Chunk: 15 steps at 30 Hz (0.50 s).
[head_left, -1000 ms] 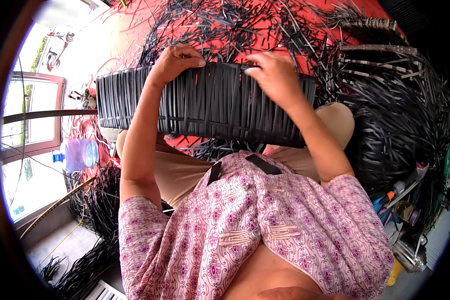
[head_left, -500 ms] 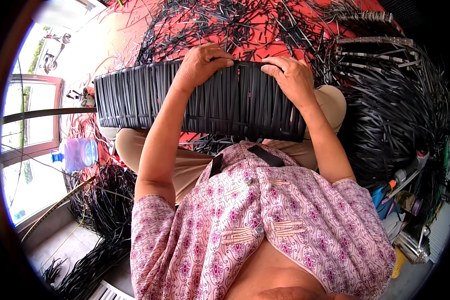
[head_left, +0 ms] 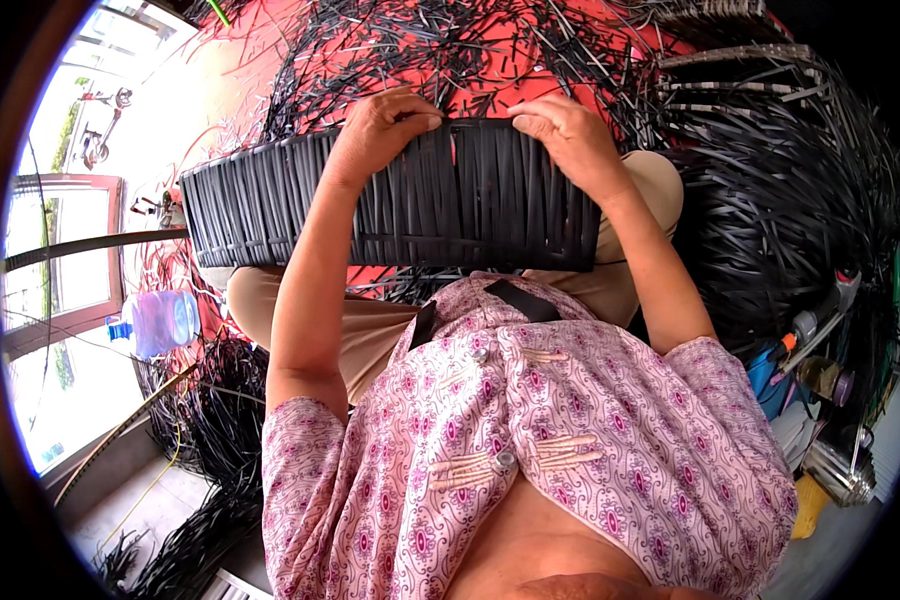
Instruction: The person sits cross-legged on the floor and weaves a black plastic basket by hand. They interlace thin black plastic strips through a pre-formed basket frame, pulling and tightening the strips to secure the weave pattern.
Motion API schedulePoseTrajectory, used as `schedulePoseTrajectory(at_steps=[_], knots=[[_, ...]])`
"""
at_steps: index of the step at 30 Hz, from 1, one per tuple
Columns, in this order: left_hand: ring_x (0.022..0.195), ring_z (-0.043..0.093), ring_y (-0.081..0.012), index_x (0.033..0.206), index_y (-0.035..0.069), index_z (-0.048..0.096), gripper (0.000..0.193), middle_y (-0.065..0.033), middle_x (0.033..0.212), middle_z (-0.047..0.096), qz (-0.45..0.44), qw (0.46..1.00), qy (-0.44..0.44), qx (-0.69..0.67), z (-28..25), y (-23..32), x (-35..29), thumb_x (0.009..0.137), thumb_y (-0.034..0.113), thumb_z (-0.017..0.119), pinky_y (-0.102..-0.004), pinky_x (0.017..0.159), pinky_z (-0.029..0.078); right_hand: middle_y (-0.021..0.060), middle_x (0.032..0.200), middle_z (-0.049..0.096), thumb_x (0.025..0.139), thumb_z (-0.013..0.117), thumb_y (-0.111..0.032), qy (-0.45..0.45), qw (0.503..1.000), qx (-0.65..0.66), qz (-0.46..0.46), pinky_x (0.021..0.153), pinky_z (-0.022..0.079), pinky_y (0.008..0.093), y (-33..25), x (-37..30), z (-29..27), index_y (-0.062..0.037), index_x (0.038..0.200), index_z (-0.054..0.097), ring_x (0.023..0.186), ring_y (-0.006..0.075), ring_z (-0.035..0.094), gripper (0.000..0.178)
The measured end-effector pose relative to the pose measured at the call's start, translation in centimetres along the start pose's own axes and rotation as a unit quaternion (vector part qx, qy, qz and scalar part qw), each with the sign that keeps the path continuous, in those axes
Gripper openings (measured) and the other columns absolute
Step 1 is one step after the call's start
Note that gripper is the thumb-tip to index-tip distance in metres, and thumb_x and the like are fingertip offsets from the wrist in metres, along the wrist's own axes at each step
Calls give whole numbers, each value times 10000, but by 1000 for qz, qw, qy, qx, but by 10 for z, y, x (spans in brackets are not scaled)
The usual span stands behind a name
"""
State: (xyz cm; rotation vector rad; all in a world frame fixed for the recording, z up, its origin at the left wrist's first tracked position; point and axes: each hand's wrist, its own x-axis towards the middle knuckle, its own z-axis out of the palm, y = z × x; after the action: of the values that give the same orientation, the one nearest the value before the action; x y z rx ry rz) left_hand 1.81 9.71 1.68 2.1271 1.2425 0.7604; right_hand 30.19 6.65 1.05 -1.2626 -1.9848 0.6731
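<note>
A long black panel (head_left: 400,205), woven from flat strips over a frame, lies across my lap with its long upper edge away from me. My left hand (head_left: 382,128) grips that edge left of its middle, thumb on the near face and fingers over the far side. My right hand (head_left: 570,140) pinches the same edge further right, its thumb and forefinger closed at the top. Between the hands a short stretch of the edge shows. The fingertips behind the panel are hidden.
Loose black strips (head_left: 370,60) litter the red floor (head_left: 260,60) beyond the panel. A big heap of black strips (head_left: 780,220) stands on my right, tools beside it. At my left are a clear plastic bottle (head_left: 165,325), another strip bundle (head_left: 210,400) and a glazed door (head_left: 65,250).
The panel and both hands appear slightly further left in the picture, as does most of the scene. Both hands keep their places on the upper edge.
</note>
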Motion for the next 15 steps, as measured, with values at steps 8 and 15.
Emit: schedulePoseTrajectory(at_steps=[8,15], knots=[[935,665,-270,1041,91,747,252,-88,974,674,40,998,-35,41,35,30,17,884,282,700,-369,812,515,123,1001,735,890,692,-277,-3,1000,-1,6,868,527,377,27,-22,-33,-85,1066,733,966,307,692,264],[870,674,-237,1023,75,756,250,-83,893,668,32,999,-29,24,50,52,28,847,251,739,-330,782,507,92,916,732,907,671,-244,43,998,-32,-27,814,498,392,29,-22,-27,-87,1010,735,872,282,691,198]])
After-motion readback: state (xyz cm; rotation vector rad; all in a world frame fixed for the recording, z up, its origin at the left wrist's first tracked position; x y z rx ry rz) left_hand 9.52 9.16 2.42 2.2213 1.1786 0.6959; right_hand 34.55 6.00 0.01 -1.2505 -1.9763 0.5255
